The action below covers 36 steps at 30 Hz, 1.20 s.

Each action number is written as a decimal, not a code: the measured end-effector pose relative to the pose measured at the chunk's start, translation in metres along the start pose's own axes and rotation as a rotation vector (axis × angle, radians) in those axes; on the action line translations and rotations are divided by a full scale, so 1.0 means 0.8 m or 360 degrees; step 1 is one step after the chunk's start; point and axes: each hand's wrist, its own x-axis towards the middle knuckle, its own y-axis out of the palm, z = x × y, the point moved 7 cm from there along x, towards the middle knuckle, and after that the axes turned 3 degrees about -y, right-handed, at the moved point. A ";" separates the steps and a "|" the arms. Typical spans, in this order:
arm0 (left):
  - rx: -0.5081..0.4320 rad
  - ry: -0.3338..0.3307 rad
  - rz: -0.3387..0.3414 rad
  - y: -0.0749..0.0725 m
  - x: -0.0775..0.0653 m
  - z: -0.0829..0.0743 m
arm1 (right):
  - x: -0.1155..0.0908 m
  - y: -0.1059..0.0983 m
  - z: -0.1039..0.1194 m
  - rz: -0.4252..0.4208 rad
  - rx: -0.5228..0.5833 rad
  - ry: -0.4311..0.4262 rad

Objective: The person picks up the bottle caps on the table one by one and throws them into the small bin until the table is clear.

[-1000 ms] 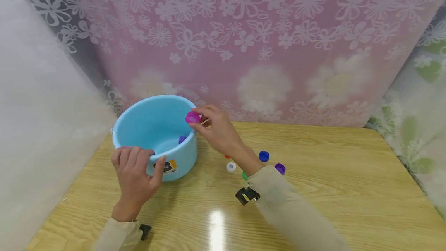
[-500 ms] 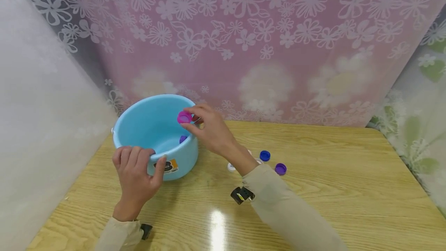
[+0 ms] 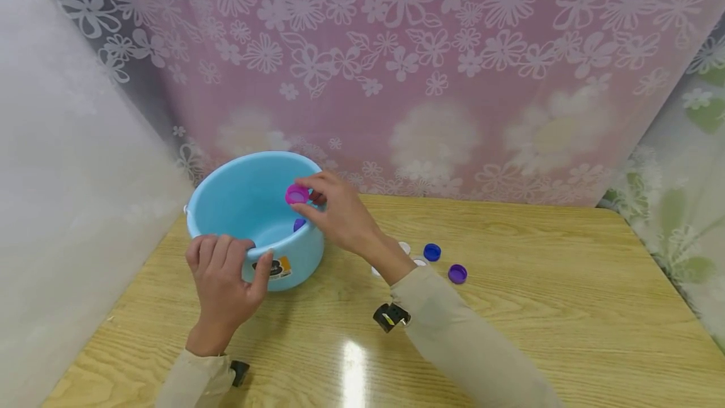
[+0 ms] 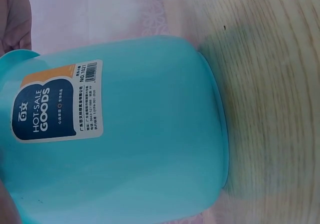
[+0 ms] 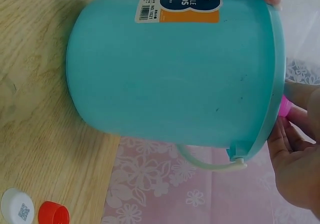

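Note:
A light blue bucket [image 3: 300,263] stands on the left part of the table, its label facing the person. My left hand [image 3: 226,276] grips the bucket's near rim, fingers over the edge and thumb outside. My right hand [image 3: 345,213] pinches a pink bottle cap [image 3: 297,194] between thumb and fingers, over the bucket's right rim. In the right wrist view, the pink cap [image 5: 284,106] shows just past the rim, partly hidden by the fingers. Inside the bucket lies a purple cap [image 3: 299,225], seen in the head view.
On the wooden table [image 3: 538,307] to the right lie a blue cap [image 3: 432,252], a purple cap [image 3: 457,274] and several white ones, partly behind the right forearm. A red cap [image 5: 53,213] sits beside a white cap [image 5: 17,206] in the right wrist view. A floral curtain [image 3: 430,80] hangs behind.
My right hand has moved a little left with the pink cap, from the bucket's right rim to over its opening. The left hand keeps its hold on the rim.

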 end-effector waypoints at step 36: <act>0.0008 -0.0014 0.0006 0.002 0.000 0.001 | -0.002 0.001 -0.009 -0.0003 -0.0006 0.0023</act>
